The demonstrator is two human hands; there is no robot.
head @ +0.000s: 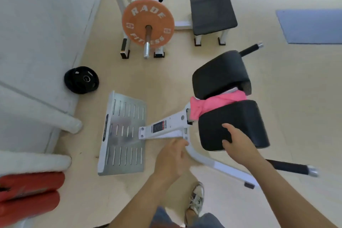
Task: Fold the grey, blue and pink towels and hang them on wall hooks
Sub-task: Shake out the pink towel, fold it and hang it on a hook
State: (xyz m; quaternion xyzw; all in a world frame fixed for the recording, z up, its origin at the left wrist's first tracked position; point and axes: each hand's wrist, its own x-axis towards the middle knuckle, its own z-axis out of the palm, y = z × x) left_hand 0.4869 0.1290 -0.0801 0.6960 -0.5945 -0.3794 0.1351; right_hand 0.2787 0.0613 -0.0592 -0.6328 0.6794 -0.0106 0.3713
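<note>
A pink towel (216, 103) lies bunched in the gap between two black pads (233, 122) of a white gym machine, its end hanging down on the left side. My right hand (238, 144) hovers over the near pad's front corner, fingers loosely bent and holding nothing. My left hand (172, 157) hangs lower beside the machine's white frame (166, 127), fingers loosely curled and empty. Neither hand touches the towel. No grey or blue towel and no wall hooks are in view.
A slotted metal footplate (124, 135) lies on the floor to the left. Beyond it stand an orange weight plate (148, 24) on a rack, a black plate (81, 79) and a black bench seat (212, 13). Red pads (29, 194) sit at lower left.
</note>
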